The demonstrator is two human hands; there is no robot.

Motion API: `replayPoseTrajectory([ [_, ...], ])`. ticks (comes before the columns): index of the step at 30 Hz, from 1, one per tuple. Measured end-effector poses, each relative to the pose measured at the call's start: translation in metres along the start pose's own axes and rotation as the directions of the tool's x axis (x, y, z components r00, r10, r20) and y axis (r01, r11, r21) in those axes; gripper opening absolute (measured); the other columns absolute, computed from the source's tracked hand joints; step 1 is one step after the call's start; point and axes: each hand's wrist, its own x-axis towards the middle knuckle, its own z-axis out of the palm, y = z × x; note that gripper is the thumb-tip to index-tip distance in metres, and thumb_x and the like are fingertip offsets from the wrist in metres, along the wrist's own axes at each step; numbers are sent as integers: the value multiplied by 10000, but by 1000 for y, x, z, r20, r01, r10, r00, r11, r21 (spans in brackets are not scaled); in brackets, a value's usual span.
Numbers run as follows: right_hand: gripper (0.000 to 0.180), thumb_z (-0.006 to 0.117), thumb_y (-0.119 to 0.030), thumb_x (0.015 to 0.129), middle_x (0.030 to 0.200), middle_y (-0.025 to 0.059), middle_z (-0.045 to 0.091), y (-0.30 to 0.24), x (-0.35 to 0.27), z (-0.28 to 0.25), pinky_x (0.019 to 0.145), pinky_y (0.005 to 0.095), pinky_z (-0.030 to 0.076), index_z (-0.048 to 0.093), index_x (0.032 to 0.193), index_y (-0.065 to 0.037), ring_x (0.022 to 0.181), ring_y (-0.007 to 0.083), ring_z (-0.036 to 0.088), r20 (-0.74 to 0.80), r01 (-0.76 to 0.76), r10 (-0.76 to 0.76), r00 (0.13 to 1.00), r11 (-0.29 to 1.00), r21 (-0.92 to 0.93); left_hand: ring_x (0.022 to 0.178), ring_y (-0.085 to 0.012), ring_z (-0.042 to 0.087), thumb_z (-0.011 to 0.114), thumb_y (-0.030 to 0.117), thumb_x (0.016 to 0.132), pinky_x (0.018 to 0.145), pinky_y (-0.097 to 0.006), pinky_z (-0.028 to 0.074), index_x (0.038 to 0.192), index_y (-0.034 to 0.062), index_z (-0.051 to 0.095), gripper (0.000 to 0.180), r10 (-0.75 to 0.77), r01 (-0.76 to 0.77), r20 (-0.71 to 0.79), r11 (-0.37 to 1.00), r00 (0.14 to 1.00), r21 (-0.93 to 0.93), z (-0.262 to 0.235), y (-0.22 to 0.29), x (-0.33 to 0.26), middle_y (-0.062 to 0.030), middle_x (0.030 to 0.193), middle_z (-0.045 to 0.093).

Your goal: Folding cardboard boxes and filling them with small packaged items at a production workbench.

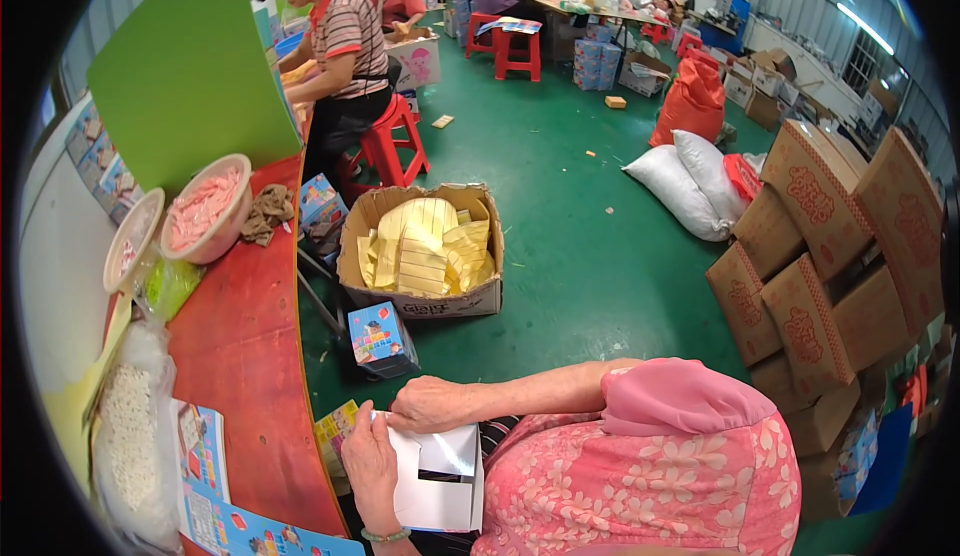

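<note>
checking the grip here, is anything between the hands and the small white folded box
Nothing visible. Both hands rest directly on the small white folded cardboard box: the left hand grips its left edge and the right hand presses on its top flap, with no other object between skin and card.

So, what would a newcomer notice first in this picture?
Low in the middle, both hands, left hand and right hand, hold a small white carton with its top flaps open, over a pink flowered lap. Just above it on the green floor stands an open cardboard box full of yellow sheets. On the right leans a pile of brown boxes.
</note>
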Motion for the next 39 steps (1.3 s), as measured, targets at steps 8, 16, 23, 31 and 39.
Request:
replayPoseTrajectory([
  [8, 435, 504, -281, 909, 660, 282, 602, 2, -12, 6, 642, 504, 492, 642, 695, 72, 659, 450, 620, -1, 17, -17, 1000, 998, 65, 795, -220, 650, 593, 220, 920, 737, -335, 493, 1042, -24, 692, 290, -50, 75, 108, 968, 993, -239, 1, -21, 9, -174, 846, 688],
  [16, 383, 494, -266, 931, 670, 261, 601, 16, -27, 10, 644, 485, 485, 645, 791, 56, 674, 436, 607, 54, 45, -51, 997, 994, 96, 768, -165, 619, 607, 183, 907, 728, -299, 479, 1002, -43, 695, 261, -60, 106, 142, 933, 988, -343, 13, -24, 7, -121, 826, 694],
  [23, 308, 505, -153, 832, 825, 256, 655, 25, -39, 0, 746, 469, 503, 630, 1017, 59, 801, 395, 648, 207, 46, -76, 975, 988, 146, 740, -144, 605, 609, 170, 903, 701, -286, 482, 967, -49, 696, 244, -15, 51, 106, 935, 994, -350, 17, -22, 7, -101, 805, 693],
  [31, 324, 527, -143, 824, 865, 228, 675, 37, -46, -6, 772, 445, 502, 620, 1064, 54, 819, 339, 664, 251, 38, -111, 962, 959, 280, 727, -156, 615, 605, 180, 904, 703, -289, 488, 979, -48, 698, 258, -3, 38, 107, 944, 994, -329, 27, -33, 14, -115, 798, 701],
  [39, 301, 496, -186, 879, 777, 232, 638, 46, -51, -7, 711, 453, 471, 613, 936, 85, 724, 344, 622, 316, 38, -87, 945, 986, 160, 739, -167, 625, 601, 168, 902, 718, -291, 492, 995, -53, 692, 257, -13, 44, 92, 939, 996, -341, 31, -42, 14, -135, 830, 710],
])
